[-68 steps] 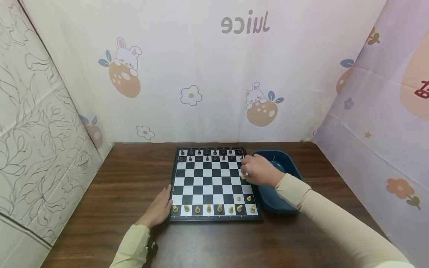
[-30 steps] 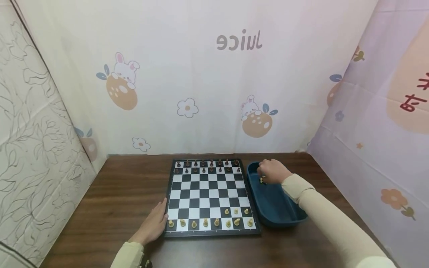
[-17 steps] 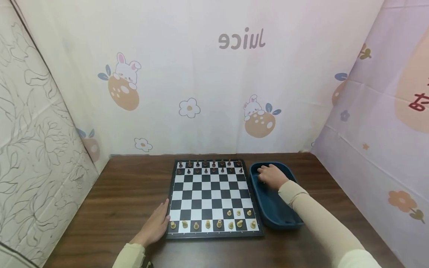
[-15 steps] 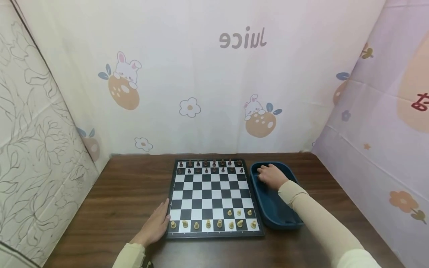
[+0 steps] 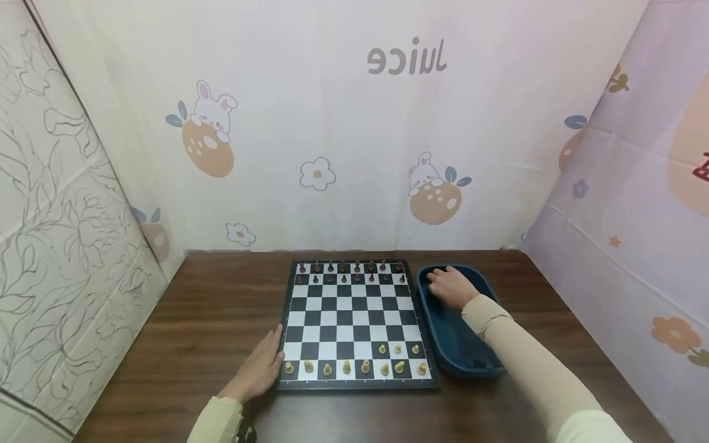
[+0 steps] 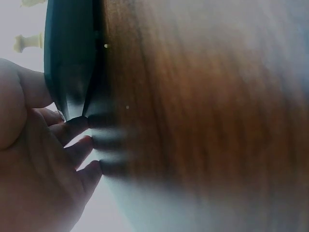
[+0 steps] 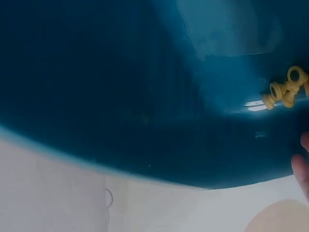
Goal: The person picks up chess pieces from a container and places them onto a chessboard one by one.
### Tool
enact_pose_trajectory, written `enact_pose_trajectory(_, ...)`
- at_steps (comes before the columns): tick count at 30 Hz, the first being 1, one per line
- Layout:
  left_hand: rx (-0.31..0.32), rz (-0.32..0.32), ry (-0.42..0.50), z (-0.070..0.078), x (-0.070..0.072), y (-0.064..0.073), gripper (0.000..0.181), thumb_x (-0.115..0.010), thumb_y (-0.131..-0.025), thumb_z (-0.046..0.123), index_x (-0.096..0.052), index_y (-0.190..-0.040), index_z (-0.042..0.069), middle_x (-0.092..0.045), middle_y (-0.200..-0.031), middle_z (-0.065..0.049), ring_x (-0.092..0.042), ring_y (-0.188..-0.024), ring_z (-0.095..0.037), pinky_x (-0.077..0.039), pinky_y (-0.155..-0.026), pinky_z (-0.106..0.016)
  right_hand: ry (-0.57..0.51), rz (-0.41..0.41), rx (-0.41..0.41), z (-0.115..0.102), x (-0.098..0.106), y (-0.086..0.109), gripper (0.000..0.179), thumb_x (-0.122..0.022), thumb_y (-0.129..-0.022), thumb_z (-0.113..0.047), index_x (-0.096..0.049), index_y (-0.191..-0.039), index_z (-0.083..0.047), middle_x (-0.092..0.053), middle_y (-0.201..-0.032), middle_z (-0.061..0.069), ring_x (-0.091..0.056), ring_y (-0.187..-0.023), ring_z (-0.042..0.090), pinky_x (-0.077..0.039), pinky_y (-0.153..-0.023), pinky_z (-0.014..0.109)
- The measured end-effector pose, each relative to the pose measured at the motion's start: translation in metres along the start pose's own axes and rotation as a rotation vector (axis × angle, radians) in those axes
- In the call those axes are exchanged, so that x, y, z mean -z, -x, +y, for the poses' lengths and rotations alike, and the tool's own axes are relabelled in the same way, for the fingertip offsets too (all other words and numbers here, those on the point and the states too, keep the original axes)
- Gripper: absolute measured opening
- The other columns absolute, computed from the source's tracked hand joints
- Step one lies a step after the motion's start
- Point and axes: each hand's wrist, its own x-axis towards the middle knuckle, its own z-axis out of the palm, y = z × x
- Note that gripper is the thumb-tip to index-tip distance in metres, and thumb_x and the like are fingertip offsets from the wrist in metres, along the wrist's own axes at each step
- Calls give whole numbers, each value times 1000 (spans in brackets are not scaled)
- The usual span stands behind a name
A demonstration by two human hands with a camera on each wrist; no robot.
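Note:
A black-and-white chessboard (image 5: 343,317) lies on the brown table. My left hand (image 5: 257,368) rests against its left edge with fingers extended; the left wrist view shows the fingertips beside the board's dark side. My right hand (image 5: 453,289) reaches down into the far end of a blue tub (image 5: 456,344) at the board's right. Several pale yellow chess pieces (image 7: 288,98) lie together inside, with fingertips (image 7: 300,169) near them. Whether this hand grips one I cannot tell. On the board's near side stand a back row of pale pieces (image 5: 346,367) and three pale pawns (image 5: 382,349).
Two rows of dark chess pieces (image 5: 357,278) stand along the board's far side. The tub sits close beside the board. A printed fabric backdrop (image 5: 354,123) rises at the table's far edge, with patterned walls at the left and right.
My right hand has moved from the board's right side, where it held a pale piece, into the tub. A third pale pawn now stands left of the other two. The left hand has stayed put.

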Motion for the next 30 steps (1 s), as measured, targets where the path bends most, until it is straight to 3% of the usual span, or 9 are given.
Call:
enact_pose_trajectory(5,-14,1,-15,1,0,-3,55,-40,-100,12,-21,-148,-6,-25,-151,-26,-20,-139,-42,-17,-113,-54,-149,49,-82,7,4,7,17,-76,-78,-13,-64,-66,-14,-49,-66,-1,-45,-60,17,-37,-49,30)
enact_pose_trajectory(9,-18,-1,-17,2,1,-5,55,-40,-100,13,-21,-148,-7,-26,-150,-27,-20,-139,-42,-16,-113,-53,-256,62,-137,10,5,13,22,-75,-75,-13,-59,-63,-18,-42,-62,-6,-40,-57,13,-31,-47,26)
enact_pose_trajectory(15,-24,-9,-13,-1,0,-4,56,-39,-100,12,-19,-148,-7,-24,-150,-28,-19,-139,-42,-15,-113,-53,-319,63,-160,11,16,20,9,-77,-74,-16,-69,-70,-17,-50,-68,-6,-46,-61,13,-40,-48,29)
enact_pose_trajectory(22,-24,-14,-26,-4,0,-4,56,-38,-100,12,-17,-149,-7,-23,-150,-29,-19,-139,-43,-15,-113,-54,-341,108,-209,10,47,18,6,-76,-77,-23,-72,-78,-18,-55,-74,-5,-47,-66,11,-44,-54,27)
enact_pose_trajectory(30,-17,-23,-28,-1,2,-3,57,-38,-100,12,-17,-149,-6,-22,-151,-27,-18,-140,-42,-14,-113,-54,-375,112,-112,-24,89,-1,9,-75,-79,-29,-72,-81,-21,-57,-80,-5,-46,-67,11,-43,-56,27)
